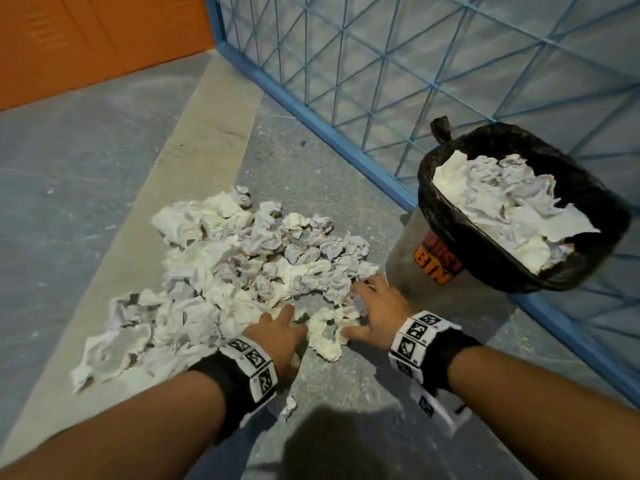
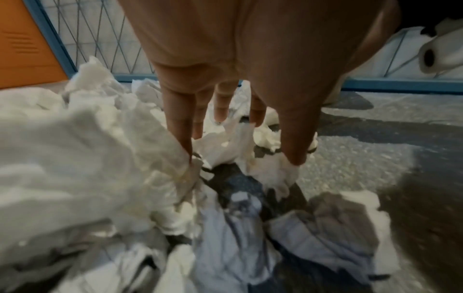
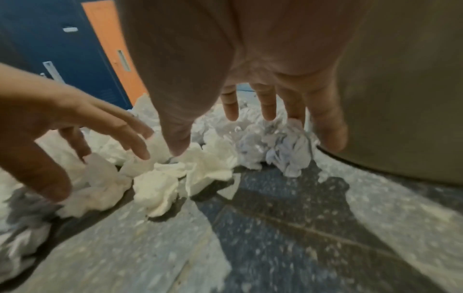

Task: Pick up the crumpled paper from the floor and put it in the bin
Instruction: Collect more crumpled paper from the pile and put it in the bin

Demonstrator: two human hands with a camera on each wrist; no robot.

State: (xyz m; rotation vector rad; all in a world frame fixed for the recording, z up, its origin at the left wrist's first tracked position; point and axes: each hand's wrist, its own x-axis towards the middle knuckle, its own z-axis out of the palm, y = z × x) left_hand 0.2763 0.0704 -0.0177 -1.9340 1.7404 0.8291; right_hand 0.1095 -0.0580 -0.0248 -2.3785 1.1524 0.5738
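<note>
A big heap of crumpled white paper [image 1: 235,268] lies on the grey floor. To its right stands a grey bin [image 1: 446,282] lined with a black bag and filled with crumpled paper [image 1: 509,206]. My left hand [image 1: 282,327] hovers with straight, spread fingers [image 2: 180,126] over the near edge of the heap, its fingertips touching paper. My right hand [image 1: 372,306] reaches down, fingers [image 3: 268,105] spread, onto the paper beside the bin's base [image 3: 400,99]. Between the two hands lies a cream paper ball [image 1: 325,336] [image 3: 155,190]. Neither hand holds anything.
A blue wire-mesh fence [image 1: 381,64] runs behind the bin and the heap. Orange lockers [image 1: 86,39] stand at the back left. One small paper scrap [image 1: 289,407] lies near my left wrist. White rolls [image 2: 441,55] lie behind the fence.
</note>
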